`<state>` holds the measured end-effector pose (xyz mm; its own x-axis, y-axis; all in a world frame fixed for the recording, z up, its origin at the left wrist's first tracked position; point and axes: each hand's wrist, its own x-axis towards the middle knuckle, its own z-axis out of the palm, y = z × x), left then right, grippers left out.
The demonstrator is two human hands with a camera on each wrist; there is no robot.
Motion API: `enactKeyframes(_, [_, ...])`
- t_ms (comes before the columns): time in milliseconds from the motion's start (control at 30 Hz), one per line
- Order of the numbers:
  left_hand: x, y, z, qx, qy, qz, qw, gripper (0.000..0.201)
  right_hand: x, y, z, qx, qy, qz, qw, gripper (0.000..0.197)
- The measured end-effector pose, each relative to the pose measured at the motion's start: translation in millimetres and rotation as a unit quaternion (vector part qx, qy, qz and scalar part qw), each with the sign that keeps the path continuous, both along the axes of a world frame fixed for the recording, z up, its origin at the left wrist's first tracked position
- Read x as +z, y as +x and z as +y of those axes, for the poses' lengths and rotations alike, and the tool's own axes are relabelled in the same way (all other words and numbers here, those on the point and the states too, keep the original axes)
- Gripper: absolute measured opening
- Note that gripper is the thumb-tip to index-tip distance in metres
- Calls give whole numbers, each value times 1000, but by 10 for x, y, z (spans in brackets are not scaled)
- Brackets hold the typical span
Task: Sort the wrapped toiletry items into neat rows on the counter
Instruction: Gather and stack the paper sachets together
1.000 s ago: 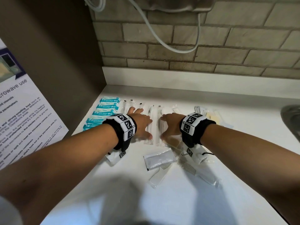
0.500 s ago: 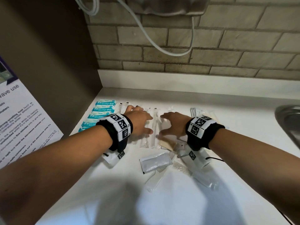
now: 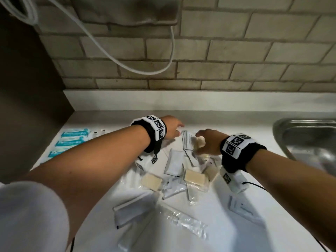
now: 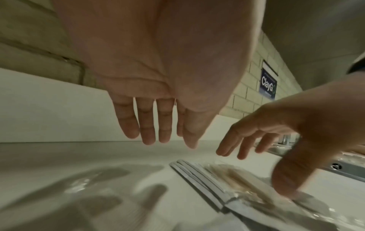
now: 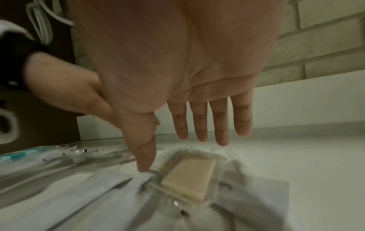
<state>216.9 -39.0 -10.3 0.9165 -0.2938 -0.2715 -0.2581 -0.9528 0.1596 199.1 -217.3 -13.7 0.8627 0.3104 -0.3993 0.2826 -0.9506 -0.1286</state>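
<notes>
A loose pile of wrapped toiletries lies mid-counter: beige soap bars (image 3: 195,177) in clear wrap, white sachets (image 3: 174,160), and a clear-wrapped comb (image 3: 181,220) nearer me. Teal packets (image 3: 72,142) lie in a row at the far left. My left hand (image 3: 174,130) hovers above the counter with straight fingers (image 4: 147,134), holding nothing. My right hand (image 3: 205,140) is spread over a wrapped soap bar (image 5: 187,176) at the pile's far end. Its thumb tip (image 5: 144,165) touches the wrapping beside the bar; the other fingers are off it. Thin grey packets (image 4: 197,176) lie under both hands.
A steel sink (image 3: 309,140) is set into the counter at the right. A brick wall with a white upstand (image 3: 181,100) closes the back, and a dark panel (image 3: 27,97) the left side. A white cable (image 3: 127,64) hangs above. Another flat white packet (image 3: 241,208) lies under my right forearm.
Both hands have lifted off the row of long clear packets and moved right to the far end of the loose pile. The head view has shifted right and down.
</notes>
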Motion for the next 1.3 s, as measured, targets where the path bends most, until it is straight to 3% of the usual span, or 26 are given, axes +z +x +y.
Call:
enactKeyframes(233, [-287, 449, -394, -2, 39, 64, 997, 74, -202, 103, -156, 61, -7, 21, 998, 78])
enactKeyframes(367, [-298, 518, -482, -1, 58, 64, 996, 58, -222, 154, -223, 75, -4, 37, 996, 84])
enactKeyframes(533, [-301, 457, -497, 47, 39, 85, 995, 72, -235, 151, -265, 97, -6, 39, 995, 77])
enactKeyframes(667, [-304, 433, -475, 83, 20, 127, 988, 50, -241, 145, -319, 95, -12, 36, 995, 68])
enactKeyframes(800, [-215, 323, -472, 94, 10, 121, 988, 46, -249, 142, -367, 55, -11, 27, 998, 69])
enactKeyframes(900, [-119, 243, -407, 112, -35, 86, 989, 43, -260, 146, -362, 24, -7, 14, 1000, 66])
enactKeyframes(1033, [51, 127, -259, 123, -173, 47, 976, 31, -259, 143, -297, 4, -21, 5, 1000, 70])
enactKeyframes(1133, [206, -6, -152, 116, -215, 16, 969, 38, -231, 116, -251, -4, -22, 0, 1000, 70])
enactKeyframes(1300, [349, -322, 15, 102, -282, 12, 954, 32, -139, 22, -195, 16, -17, 0, 1000, 75])
